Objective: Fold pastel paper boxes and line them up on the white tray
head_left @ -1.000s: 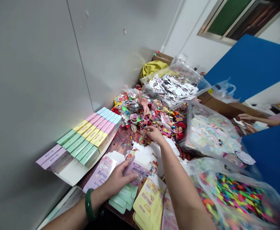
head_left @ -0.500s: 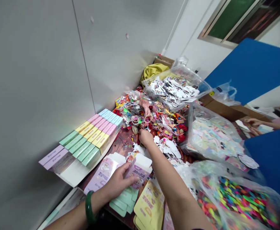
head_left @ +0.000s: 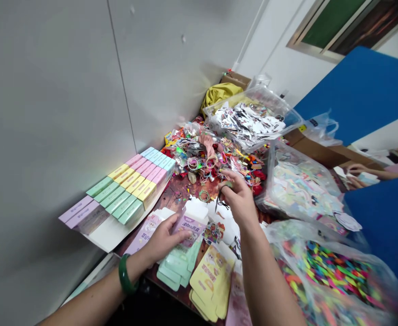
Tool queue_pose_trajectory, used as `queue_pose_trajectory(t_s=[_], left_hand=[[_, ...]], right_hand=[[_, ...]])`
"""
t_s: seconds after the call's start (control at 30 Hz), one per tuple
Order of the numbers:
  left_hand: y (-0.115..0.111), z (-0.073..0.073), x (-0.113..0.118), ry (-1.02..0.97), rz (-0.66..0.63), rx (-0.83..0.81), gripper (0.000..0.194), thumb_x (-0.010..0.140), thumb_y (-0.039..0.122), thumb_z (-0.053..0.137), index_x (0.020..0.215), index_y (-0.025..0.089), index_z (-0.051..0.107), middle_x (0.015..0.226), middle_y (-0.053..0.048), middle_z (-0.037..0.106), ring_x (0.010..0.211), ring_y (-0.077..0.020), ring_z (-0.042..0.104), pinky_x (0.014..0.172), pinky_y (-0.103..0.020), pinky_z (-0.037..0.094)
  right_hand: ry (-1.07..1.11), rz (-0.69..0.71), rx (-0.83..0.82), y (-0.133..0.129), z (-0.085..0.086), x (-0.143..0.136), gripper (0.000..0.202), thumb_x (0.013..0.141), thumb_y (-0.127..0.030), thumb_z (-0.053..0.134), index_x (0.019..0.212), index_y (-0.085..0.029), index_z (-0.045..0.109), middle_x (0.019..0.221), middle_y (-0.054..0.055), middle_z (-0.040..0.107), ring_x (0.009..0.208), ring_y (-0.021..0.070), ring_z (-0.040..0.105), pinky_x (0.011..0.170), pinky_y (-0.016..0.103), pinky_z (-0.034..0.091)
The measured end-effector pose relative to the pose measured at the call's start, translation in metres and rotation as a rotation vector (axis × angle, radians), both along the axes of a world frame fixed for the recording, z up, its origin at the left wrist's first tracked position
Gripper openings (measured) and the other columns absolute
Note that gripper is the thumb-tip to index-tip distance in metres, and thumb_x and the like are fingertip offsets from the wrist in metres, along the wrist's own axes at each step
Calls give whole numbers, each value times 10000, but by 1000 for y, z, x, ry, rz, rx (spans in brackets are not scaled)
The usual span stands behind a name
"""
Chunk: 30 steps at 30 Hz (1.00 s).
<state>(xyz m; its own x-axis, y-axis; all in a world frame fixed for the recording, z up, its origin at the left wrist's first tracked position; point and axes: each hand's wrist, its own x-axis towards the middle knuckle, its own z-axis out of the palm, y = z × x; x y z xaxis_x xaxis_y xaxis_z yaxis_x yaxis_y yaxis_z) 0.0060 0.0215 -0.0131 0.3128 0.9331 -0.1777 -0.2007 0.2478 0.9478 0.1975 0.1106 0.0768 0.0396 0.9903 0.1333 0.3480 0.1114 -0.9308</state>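
My left hand [head_left: 163, 240] grips a small purple carton [head_left: 189, 225] with its white top flap raised. Over the pile's near edge, my right hand [head_left: 240, 199] is closed with its fingers pinched, and a dark hair tie [head_left: 220, 194] hangs from it. Just beyond is a mixed pile of trinkets and hair ties [head_left: 215, 156]. White cut-out stickers [head_left: 226, 226] lie beside the purple carton. Flat green cartons [head_left: 176, 267] rest below my left hand, with flat yellow cartons [head_left: 211, 283] to their right. Another flat purple carton [head_left: 147, 232] is on the left.
Filled pastel boxes [head_left: 127, 185] stand in rows in a white tray [head_left: 109, 235] against the grey wall. A clear bin [head_left: 287, 113] of stickers is at the back. Bags of paper pieces [head_left: 297, 190] and bright small pieces [head_left: 342, 271] line the right. Another person's hand [head_left: 357, 174] is behind.
My right hand has lifted from the pile and come right and nearer, with the dark hair tie now visible in it. My left hand still holds the purple carton.
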Motion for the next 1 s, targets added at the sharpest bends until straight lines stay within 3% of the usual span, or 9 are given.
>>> queue_pose_trajectory(t_s=[0.07,0.2,0.4,0.6,0.77,0.9,1.0], left_hand=[[-2,2,1,5,-19,10,380,751,318,692,1075,152,585,1019,-66,673,935,-215,614,827,-316,479],[-8,4,5,56,-54,61,377,762,317,680,1087,151,585,1013,-66,665,930,-214,609,829,-321,475],[-18,4,12,140,-76,165,342,764,305,683,1063,161,602,994,-57,653,938,-211,596,852,-320,462],[-28,-1,13,236,-48,240,355,754,305,700,1062,157,602,1042,-76,646,959,-223,595,868,-330,458],[-34,-3,18,214,-70,225,344,772,302,683,1080,177,593,1032,-57,649,966,-212,595,870,-314,458],[-32,2,27,177,-81,184,319,769,324,679,1045,180,608,988,-39,659,919,-200,603,835,-297,468],[-29,6,30,167,-71,133,362,749,327,694,1062,172,601,1008,-47,666,935,-213,609,855,-317,468]], right_hand=[[188,-17,5,-33,13,-2,290,757,-244,574,1043,-193,564,714,-12,621,490,83,520,476,210,430],[268,-119,65,-77,20,-5,160,777,-242,630,925,-193,593,771,6,656,541,91,586,509,215,473],[97,-215,221,-108,5,-7,121,810,-196,606,929,-206,617,861,31,680,822,160,659,718,283,525],[-56,-188,296,-139,-5,-10,205,810,-126,578,980,-235,613,899,39,667,836,172,642,738,315,522],[-109,-120,329,-149,-13,-11,241,808,-81,561,970,-251,615,900,36,663,856,178,616,733,332,505],[-310,-27,340,-143,-19,-7,246,793,-80,545,953,-239,644,1069,65,644,970,215,580,812,390,475],[-364,-48,309,-138,-18,6,275,798,-94,529,997,-238,653,1130,73,614,1006,215,566,834,385,471]])
